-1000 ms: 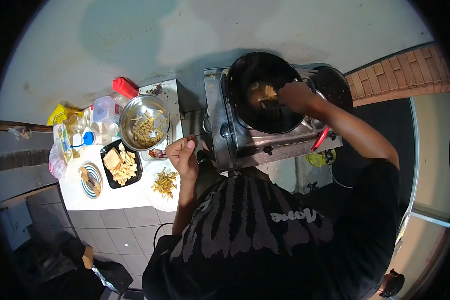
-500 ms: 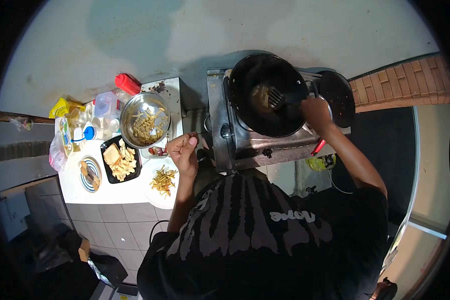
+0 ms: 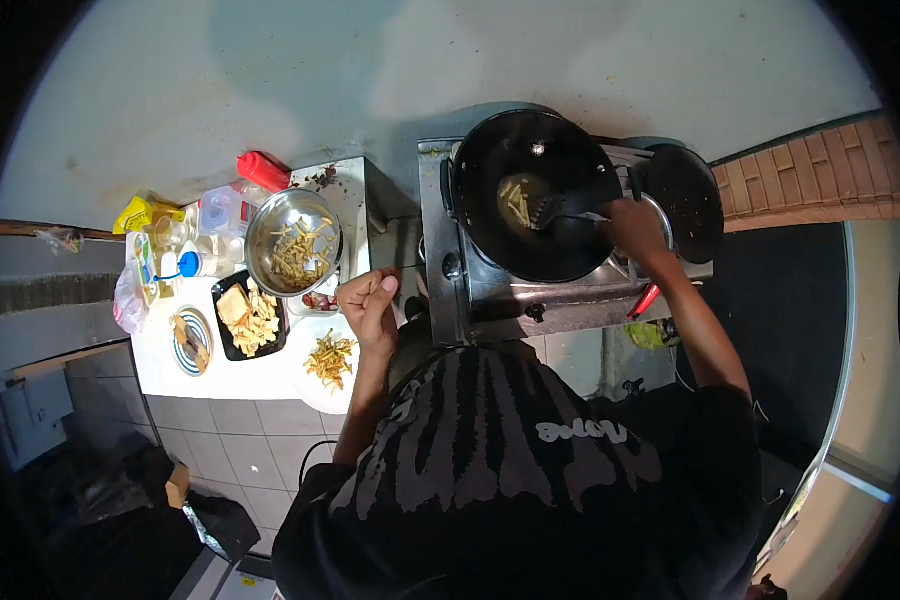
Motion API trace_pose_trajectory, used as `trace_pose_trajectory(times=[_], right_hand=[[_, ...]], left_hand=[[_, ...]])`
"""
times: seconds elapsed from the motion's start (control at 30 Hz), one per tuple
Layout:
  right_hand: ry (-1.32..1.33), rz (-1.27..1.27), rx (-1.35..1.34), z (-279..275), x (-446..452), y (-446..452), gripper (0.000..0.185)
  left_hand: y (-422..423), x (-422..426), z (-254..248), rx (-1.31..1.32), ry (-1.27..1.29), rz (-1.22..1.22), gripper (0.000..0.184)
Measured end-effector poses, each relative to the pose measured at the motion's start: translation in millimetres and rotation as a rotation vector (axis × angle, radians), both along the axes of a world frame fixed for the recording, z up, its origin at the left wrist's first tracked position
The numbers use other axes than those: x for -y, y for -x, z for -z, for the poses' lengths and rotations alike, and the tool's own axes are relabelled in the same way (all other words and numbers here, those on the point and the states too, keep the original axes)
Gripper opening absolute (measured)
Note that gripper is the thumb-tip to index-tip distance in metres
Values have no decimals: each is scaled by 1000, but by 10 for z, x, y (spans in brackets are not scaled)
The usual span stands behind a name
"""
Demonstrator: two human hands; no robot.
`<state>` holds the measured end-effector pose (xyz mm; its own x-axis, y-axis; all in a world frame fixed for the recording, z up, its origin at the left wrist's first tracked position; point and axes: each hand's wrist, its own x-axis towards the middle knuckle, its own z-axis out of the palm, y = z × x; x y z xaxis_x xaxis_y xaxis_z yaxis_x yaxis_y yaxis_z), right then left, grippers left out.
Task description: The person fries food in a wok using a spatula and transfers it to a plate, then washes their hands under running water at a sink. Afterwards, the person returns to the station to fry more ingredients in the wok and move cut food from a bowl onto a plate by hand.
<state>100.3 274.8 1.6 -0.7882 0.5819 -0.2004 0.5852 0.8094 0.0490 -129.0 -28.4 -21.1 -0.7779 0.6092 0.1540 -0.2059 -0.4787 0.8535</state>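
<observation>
My right hand [image 3: 632,232] is closed round the handle of a slotted spatula [image 3: 545,210]. Its head rests in a black wok [image 3: 570,255] on the gas stove, beside pale fried strips [image 3: 516,197] in oil. My left hand [image 3: 370,302] is held up in front of my body, fingers curled and thumb on top; nothing shows in it. Nearest to it are a white plate [image 3: 310,393] of golden strips and a steel bowl [image 3: 258,238] holding more pale strips.
A black tray [image 3: 230,345] of yellow pieces and a striped plate [image 3: 187,365] stand on the white table [image 3: 160,385], with bottles behind. A second dark pan [image 3: 685,195] sits at the stove's right. A red handle [image 3: 643,302] juts from the stove front.
My right hand has drawn back from over the wok to its right rim, then shifted slightly lower. The spatula head has moved among the strips. My left hand stays curled in much the same place.
</observation>
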Motion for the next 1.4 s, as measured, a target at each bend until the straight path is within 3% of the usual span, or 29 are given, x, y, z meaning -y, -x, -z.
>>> trace_pose_trajectory(times=[0.07,0.3,0.4,0.63,0.8,0.9,1.33,1.4], right_hand=[[94,121,-27,22,68,5,23],[98,187,-183,170,242,63,19],[-1,135,-237,292,259,57,19],[35,179,-275,259,217,83,18],[-25,177,-149,132,160,246,18],[53,164,-286,93,192,270,19],[26,99,-324,143,59,217,23],[157,111,-327,129,52,199,25]], left_hand=[[-20,-26,-36,-6,-12,-21,43],[-47,-95,-39,-52,37,-52,44],[-69,-140,-66,-62,27,-54,44],[-104,-210,-99,-52,18,-31,43],[-123,-251,-118,-48,13,-23,42],[-132,-244,-120,-45,-7,-16,42],[-110,-256,-136,-54,24,-59,40],[-110,-255,-138,-55,36,-66,41]])
